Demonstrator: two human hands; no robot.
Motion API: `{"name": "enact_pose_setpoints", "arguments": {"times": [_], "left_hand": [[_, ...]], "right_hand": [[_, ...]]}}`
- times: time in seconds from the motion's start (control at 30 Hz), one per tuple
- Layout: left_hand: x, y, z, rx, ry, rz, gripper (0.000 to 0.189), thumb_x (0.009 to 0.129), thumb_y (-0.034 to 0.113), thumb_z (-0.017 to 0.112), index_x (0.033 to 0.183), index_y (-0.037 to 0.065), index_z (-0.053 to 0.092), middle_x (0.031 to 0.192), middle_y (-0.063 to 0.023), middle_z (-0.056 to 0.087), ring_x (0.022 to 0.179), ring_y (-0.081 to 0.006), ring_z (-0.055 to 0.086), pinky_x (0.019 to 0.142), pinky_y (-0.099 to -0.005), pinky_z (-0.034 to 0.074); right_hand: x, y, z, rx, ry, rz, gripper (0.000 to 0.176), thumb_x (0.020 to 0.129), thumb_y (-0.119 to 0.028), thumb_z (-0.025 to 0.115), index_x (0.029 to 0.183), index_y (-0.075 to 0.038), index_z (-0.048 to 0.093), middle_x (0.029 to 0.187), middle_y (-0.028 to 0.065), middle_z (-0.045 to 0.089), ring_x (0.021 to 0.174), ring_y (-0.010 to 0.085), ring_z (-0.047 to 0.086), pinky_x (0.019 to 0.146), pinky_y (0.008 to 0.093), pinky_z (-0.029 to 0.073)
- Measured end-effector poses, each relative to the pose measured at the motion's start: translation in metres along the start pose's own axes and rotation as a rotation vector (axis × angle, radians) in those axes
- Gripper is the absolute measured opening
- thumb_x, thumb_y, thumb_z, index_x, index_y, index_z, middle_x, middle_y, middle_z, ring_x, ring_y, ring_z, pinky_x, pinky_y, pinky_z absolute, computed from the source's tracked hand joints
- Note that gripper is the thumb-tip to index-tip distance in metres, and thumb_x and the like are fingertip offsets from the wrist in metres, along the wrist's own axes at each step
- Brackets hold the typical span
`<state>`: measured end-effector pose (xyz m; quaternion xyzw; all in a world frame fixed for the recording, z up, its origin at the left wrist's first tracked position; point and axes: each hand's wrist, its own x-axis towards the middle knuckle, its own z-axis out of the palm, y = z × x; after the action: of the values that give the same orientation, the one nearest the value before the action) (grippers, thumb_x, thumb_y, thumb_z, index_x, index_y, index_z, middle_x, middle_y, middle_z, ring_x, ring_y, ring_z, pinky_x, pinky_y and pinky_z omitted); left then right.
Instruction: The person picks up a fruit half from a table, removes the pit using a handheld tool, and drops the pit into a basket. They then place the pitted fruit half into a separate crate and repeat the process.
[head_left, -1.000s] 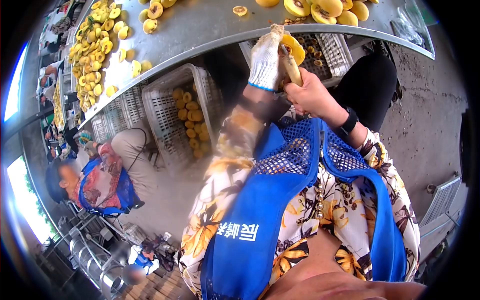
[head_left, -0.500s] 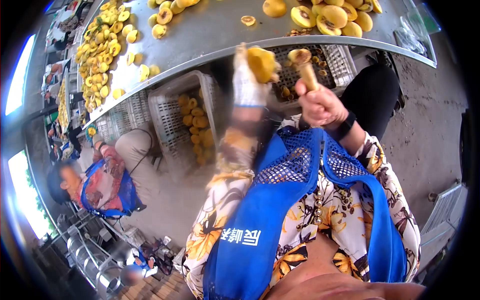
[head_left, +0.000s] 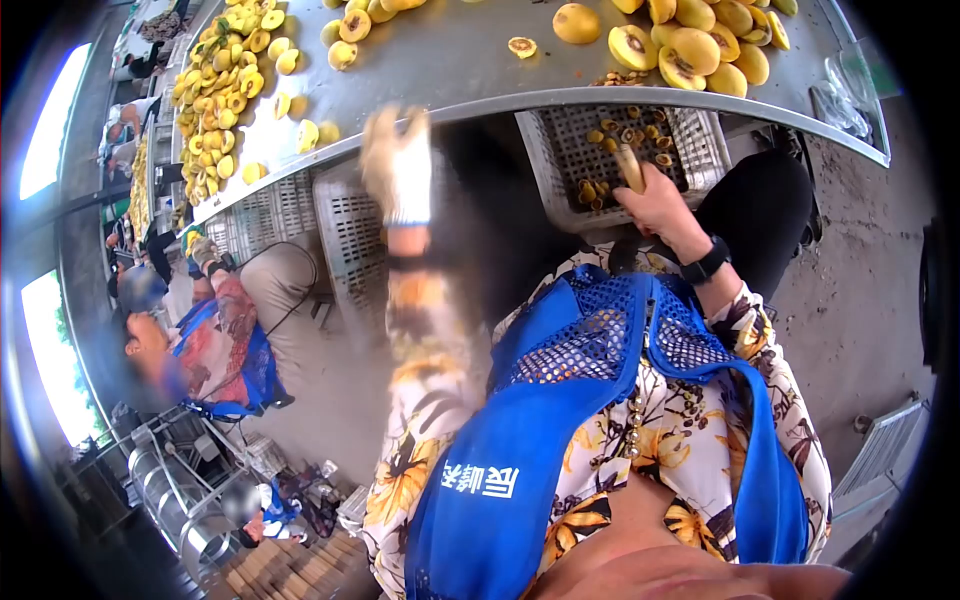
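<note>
My left hand [head_left: 398, 165], in a whitish work glove, is at the metal table's front edge, over the left crate. It is blurred, but its fingers look apart with no fruit in them. My right hand [head_left: 662, 205], bare with a black wristband, is closed around the pale wooden handle [head_left: 630, 168] of a pitting tool. The tool's working end is hard to make out. Below it stands a light plastic crate [head_left: 545, 170] holding brown-yellow pit pieces [head_left: 592, 192]. My left arm hides most of the other crate [head_left: 345, 225].
The metal table [head_left: 450, 70] carries a pile of halved yellow peaches [head_left: 215, 110] at left and more peaches [head_left: 695, 50] at right. Clear plastic [head_left: 840, 105] lies at its right end. A co-worker [head_left: 215, 340] sits at left. My dark-trousered knee [head_left: 765, 200] is beside the pit crate.
My left hand has moved left, away from the tool, and the peach it held is gone from it. My right hand has lowered slightly; the brown piece on the tool's end no longer shows.
</note>
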<state>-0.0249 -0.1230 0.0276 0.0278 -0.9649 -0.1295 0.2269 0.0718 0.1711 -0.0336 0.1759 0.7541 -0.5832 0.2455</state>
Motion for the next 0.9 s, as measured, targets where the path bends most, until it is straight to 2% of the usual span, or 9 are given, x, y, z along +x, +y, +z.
{"name": "enact_pose_setpoints", "arguments": {"times": [0.1, 0.17, 0.23, 0.33, 0.5, 0.57, 0.6, 0.73, 0.9], "left_hand": [[0.055, 0.072, 0.040, -0.244, 0.045, 0.481, 0.028, 0.079, 0.033, 0.059, 0.086, 0.007, 0.063, 0.088, -0.0157, 0.062, 0.082, -0.0343, 0.060, 0.073, -0.0435, 0.049], [0.080, 0.136, 0.046, -0.120, -0.373, 0.448, 0.039, 0.080, 0.032, 0.056, 0.109, 0.007, 0.060, 0.107, -0.0156, 0.062, 0.097, -0.0335, 0.059, 0.083, -0.0420, 0.047], [0.096, 0.168, 0.081, -0.147, -0.405, 0.658, 0.032, 0.083, 0.030, 0.055, 0.102, 0.004, 0.054, 0.085, -0.0172, 0.063, 0.079, -0.0338, 0.063, 0.068, -0.0422, 0.051], [0.117, 0.175, 0.168, 0.084, -0.834, 0.622, 0.037, 0.082, 0.024, 0.050, 0.115, 0.013, 0.061, 0.121, -0.0127, 0.056, 0.111, -0.0295, 0.055, 0.090, -0.0413, 0.047], [0.117, 0.154, 0.151, 0.095, -0.805, 0.597, 0.041, 0.074, 0.030, 0.061, 0.108, 0.007, 0.063, 0.111, -0.0142, 0.061, 0.095, -0.0313, 0.062, 0.083, -0.0380, 0.051], [0.106, 0.153, 0.067, -0.349, -0.890, 0.215, 0.034, 0.075, 0.024, 0.061, 0.105, 0.007, 0.063, 0.107, -0.0145, 0.063, 0.088, -0.0290, 0.064, 0.075, -0.0362, 0.054], [0.096, 0.134, 0.060, -0.818, -0.917, 0.044, 0.032, 0.077, 0.017, 0.057, 0.108, 0.008, 0.060, 0.107, -0.0141, 0.062, 0.087, -0.0290, 0.064, 0.071, -0.0368, 0.055], [0.034, 0.103, 0.032, -2.145, -0.813, -0.521, 0.026, 0.092, 0.012, 0.044, 0.117, 0.012, 0.046, 0.113, -0.0131, 0.055, 0.086, -0.0362, 0.062, 0.064, -0.0521, 0.057], [-0.015, 0.115, 0.032, -2.147, -0.704, -1.002, 0.046, 0.083, 0.051, 0.057, 0.105, 0.011, 0.050, 0.093, -0.0142, 0.061, 0.075, -0.0341, 0.062, 0.062, -0.0447, 0.053]], "right_hand": [[-0.008, -0.001, 0.004, 0.077, -0.008, -0.113, 0.035, 0.078, -0.020, 0.061, 0.096, 0.005, 0.045, 0.059, 0.0083, 0.053, 0.040, 0.0139, 0.048, 0.036, 0.0293, 0.038], [-0.014, -0.008, 0.003, 0.016, -0.010, -0.066, 0.032, 0.078, -0.020, 0.061, 0.094, 0.004, 0.045, 0.059, 0.0068, 0.052, 0.042, 0.0128, 0.048, 0.037, 0.0281, 0.039], [-0.024, -0.021, 0.001, 0.043, -0.024, 0.011, 0.030, 0.079, -0.020, 0.061, 0.092, 0.003, 0.045, 0.059, 0.0060, 0.052, 0.042, 0.0123, 0.049, 0.038, 0.0275, 0.039], [-0.035, -0.031, 0.003, 0.026, -0.011, 0.009, 0.023, 0.082, -0.014, 0.056, 0.096, 0.000, 0.045, 0.062, 0.0012, 0.047, 0.046, 0.0078, 0.045, 0.039, 0.0233, 0.037], [-0.037, -0.030, -0.006, 0.044, 0.079, -0.109, 0.028, 0.082, -0.013, 0.057, 0.104, 0.000, 0.047, 0.068, 0.0030, 0.050, 0.056, 0.0116, 0.050, 0.050, 0.0251, 0.042], [-0.032, -0.020, -0.002, -0.022, 0.235, -0.340, 0.029, 0.081, -0.013, 0.058, 0.105, 0.000, 0.049, 0.071, 0.0048, 0.052, 0.063, 0.0147, 0.053, 0.057, 0.0273, 0.044], [-0.034, -0.032, -0.006, -0.073, 0.240, -0.269, 0.034, 0.078, -0.017, 0.060, 0.105, 0.003, 0.050, 0.084, 0.0197, 0.062, 0.078, 0.0287, 0.061, 0.073, 0.0372, 0.047], [-0.039, -0.064, 0.002, -0.182, 0.254, -0.431, 0.030, 0.080, -0.017, 0.061, 0.102, 0.001, 0.050, 0.076, 0.0240, 0.059, 0.074, 0.0393, 0.059, 0.066, 0.0394, 0.047], [-0.027, -0.061, 0.016, -0.312, 0.221, -0.516, 0.024, 0.080, -0.015, 0.061, 0.094, 0.000, 0.048, 0.071, 0.0259, 0.055, 0.071, 0.0458, 0.054, 0.058, 0.0443, 0.044]]}}
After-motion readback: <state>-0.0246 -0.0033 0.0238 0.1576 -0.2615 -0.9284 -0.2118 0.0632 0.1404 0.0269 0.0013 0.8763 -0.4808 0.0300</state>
